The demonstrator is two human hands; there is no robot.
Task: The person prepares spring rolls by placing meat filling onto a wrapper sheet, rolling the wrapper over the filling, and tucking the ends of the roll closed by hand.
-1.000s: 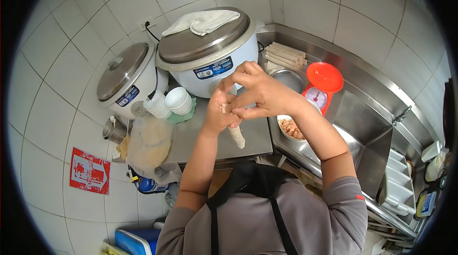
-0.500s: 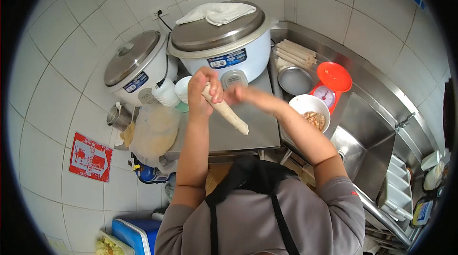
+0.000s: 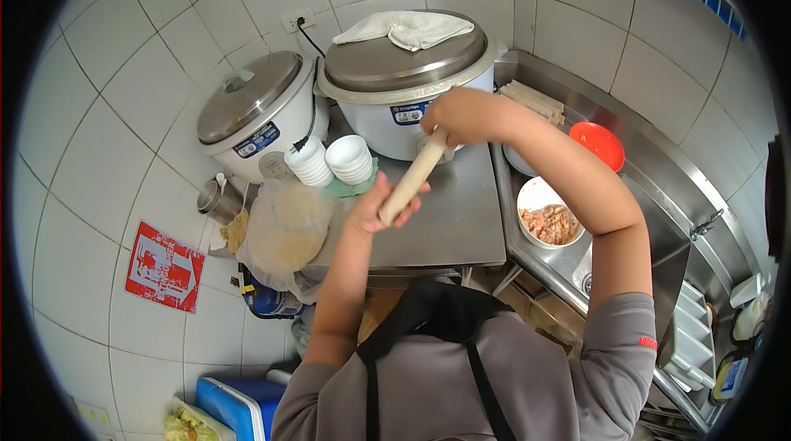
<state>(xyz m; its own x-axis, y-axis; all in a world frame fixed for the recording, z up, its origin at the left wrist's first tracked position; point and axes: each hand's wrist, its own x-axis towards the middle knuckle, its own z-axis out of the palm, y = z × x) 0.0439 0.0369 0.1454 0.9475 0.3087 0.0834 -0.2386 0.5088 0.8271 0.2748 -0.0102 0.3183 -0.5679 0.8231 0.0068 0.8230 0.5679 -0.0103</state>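
1. Broadest first: the metal tabletop stretched beneath both arms, with the roll held above it.
2. Then the larger cooker, towel over its lid, right behind the action, and the smaller cooker off to its left.
3. Down a size, and there sat the bulging plastic bag near the left forearm, with two stacks of white cups just past it.
4. Over on the other side, the white bowl with its pinkish mixture showed below the right forearm.
5. Here was the big switch! The right hand, a free-swinging blur half a second earlier, now had its grip pinched around the roll's upper end.
6. And the left hand had given up its clasp: fingers uncurled, palm up, it cradled the lower end.
7. Smallest but centre stage, the pale roll slanted between the two hands, leaning the opposite way from before. That seemed to put the firm hold with the right, leaving the left as a loose support.
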